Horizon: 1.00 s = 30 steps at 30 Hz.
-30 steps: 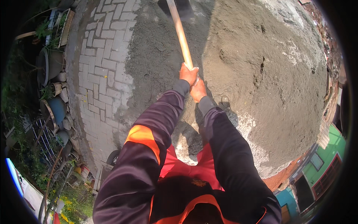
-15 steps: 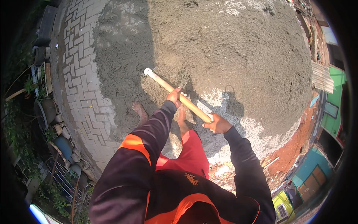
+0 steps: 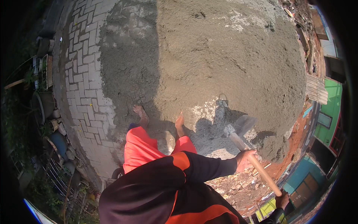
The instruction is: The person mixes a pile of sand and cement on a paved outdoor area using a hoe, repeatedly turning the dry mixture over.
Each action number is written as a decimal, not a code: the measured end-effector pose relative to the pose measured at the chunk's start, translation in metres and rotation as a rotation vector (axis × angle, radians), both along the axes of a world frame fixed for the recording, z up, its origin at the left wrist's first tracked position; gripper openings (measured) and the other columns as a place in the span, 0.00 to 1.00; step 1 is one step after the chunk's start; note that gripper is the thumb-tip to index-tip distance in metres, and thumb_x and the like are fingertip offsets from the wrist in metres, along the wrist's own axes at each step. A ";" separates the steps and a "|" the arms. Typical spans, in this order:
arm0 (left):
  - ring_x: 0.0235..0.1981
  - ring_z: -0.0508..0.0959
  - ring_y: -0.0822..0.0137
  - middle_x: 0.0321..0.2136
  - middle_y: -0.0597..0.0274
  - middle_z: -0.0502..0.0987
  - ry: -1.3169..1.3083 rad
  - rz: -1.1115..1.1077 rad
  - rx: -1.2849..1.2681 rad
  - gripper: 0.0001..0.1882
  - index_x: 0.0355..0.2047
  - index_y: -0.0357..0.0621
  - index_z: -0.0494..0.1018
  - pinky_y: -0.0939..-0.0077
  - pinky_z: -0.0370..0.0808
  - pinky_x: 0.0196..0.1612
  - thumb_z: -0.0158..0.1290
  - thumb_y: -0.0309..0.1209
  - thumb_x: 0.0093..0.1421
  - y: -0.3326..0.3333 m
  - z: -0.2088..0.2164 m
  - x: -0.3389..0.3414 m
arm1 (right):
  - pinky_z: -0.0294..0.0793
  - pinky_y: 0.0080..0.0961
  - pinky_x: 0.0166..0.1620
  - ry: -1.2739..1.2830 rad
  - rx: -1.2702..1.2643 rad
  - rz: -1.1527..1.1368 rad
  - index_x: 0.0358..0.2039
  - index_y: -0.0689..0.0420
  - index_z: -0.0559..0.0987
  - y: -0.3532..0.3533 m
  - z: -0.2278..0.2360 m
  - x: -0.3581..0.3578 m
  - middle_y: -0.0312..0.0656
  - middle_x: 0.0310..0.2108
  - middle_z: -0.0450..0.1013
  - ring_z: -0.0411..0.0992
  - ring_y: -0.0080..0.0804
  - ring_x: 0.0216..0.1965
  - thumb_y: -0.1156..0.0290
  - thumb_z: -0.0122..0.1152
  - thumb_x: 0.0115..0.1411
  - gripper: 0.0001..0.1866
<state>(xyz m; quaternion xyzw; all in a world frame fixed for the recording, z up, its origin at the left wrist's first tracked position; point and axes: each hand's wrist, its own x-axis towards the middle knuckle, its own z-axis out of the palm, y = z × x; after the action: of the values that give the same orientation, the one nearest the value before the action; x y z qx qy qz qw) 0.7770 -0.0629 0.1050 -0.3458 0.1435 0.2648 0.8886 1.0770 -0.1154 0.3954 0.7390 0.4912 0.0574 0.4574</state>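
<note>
Farther right now, left hand [image 3: 243,161] and right hand [image 3: 282,201] hold the hoe [image 3: 261,171]

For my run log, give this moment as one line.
left hand: grips hoe, nearer blade | right hand: grips hoe, far end | around: grey mix, pavers

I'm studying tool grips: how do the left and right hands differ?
The left hand grips the wooden handle partway along, nearer the blade; the right hand holds its far end. The left hand is brightly sunlit; the right hand looks darker. Both are bare, gripping one handle.
</note>
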 end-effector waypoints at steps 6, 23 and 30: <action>0.28 0.76 0.60 0.27 0.59 0.72 0.793 0.223 -0.281 0.16 0.39 0.44 0.67 0.61 0.76 0.34 0.58 0.36 0.55 0.002 -0.227 -0.285 | 0.71 0.37 0.33 1.010 -0.437 -0.197 0.33 0.64 0.76 0.011 -0.304 -0.265 0.51 0.22 0.74 0.74 0.41 0.26 0.60 0.71 0.49 0.20; 0.26 0.82 0.55 0.32 0.42 0.79 1.778 -0.440 -0.109 0.24 0.46 0.20 0.68 0.66 0.79 0.27 0.56 0.32 0.56 -0.023 -0.388 -0.854 | 0.69 0.28 0.25 1.811 -0.638 -0.152 0.41 0.63 0.67 0.051 -0.687 -1.022 0.41 0.25 0.68 0.69 0.28 0.23 0.53 0.39 0.69 0.22; 0.35 0.82 0.51 0.38 0.38 0.77 1.628 -0.618 -0.123 0.28 0.49 0.25 0.63 0.65 0.81 0.35 0.57 0.34 0.53 -0.080 -0.382 -0.716 | 0.69 0.41 0.47 1.581 -0.554 -0.201 0.49 0.73 0.69 -0.008 -0.665 -0.889 0.65 0.41 0.73 0.71 0.60 0.48 0.53 0.42 0.67 0.30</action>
<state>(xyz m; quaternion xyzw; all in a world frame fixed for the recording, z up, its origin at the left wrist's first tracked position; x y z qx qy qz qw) 0.0608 -0.1430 -0.2769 -0.0421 0.8354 0.1684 0.5215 0.1876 -0.1238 -0.2697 0.4628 0.5950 -0.6405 0.1467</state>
